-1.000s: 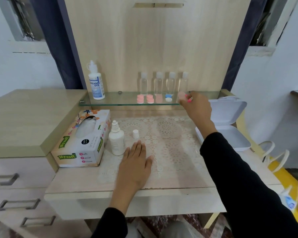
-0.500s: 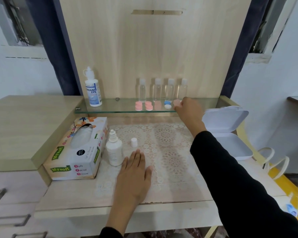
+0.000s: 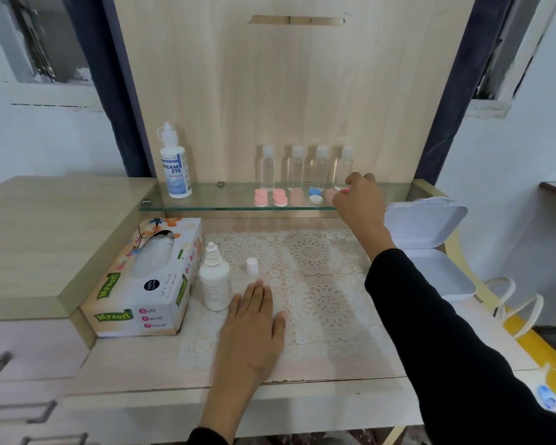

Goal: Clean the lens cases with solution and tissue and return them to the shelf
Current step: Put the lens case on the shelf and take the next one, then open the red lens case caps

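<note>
right hand (image 3: 361,202) fingers pinch pink case (image 3: 330,194)

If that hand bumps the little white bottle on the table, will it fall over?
It could well tip: the white bottle is tall, narrow and stands on a bumpy lace mat. Its cap sits apart on the mat, so liquid might spill. Lying down, its round body would probably roll.

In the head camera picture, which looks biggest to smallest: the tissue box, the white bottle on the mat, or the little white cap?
1. tissue box
2. white bottle
3. little white cap
</note>
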{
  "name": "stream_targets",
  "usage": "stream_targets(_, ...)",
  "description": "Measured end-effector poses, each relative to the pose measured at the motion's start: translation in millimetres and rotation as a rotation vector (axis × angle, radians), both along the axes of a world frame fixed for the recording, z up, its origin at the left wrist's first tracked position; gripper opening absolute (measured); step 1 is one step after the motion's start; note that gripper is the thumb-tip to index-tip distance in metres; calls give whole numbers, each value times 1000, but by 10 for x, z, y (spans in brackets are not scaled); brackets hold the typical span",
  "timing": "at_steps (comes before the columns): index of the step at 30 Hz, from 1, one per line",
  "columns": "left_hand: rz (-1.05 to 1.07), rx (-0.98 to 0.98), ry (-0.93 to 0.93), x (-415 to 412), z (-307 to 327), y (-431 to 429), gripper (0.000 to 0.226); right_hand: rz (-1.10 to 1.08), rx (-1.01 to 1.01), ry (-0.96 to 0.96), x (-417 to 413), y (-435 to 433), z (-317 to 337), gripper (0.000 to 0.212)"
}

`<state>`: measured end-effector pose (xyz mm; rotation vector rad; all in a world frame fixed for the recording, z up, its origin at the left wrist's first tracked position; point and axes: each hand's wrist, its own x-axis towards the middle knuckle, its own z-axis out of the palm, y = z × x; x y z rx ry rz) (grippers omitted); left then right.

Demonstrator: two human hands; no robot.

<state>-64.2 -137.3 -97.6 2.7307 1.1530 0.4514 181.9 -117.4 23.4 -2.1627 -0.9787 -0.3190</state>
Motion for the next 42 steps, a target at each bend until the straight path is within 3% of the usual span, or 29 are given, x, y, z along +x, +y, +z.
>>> stream_targets(5, 1, 4, -5, -1, -13, 2, 94, -7, -193, -42, 41, 16, -57, 26)
stream_targets(13, -1, -8, -10, -11, 16, -7, 85, -44, -211, -88, 71, 23, -68, 18)
stream_targets(24, -8, -41, -3, -23, 33, -3, 68, 0, 49, -128, -277, -384, -66, 24)
stream_targets(29, -17, -57, -30, -31, 45, -12, 59, 247, 160, 68, -595, -644, -323, 18)
stream_targets(36, -34, -82, -96, -41, 26, -1, 60, 601, 23, 169, -794, -835, -882, 36)
stream_targets(42, -71, -94, -150, -55, 2, 21, 58, 682, 44, 199, -896, -922, -1078, 28)
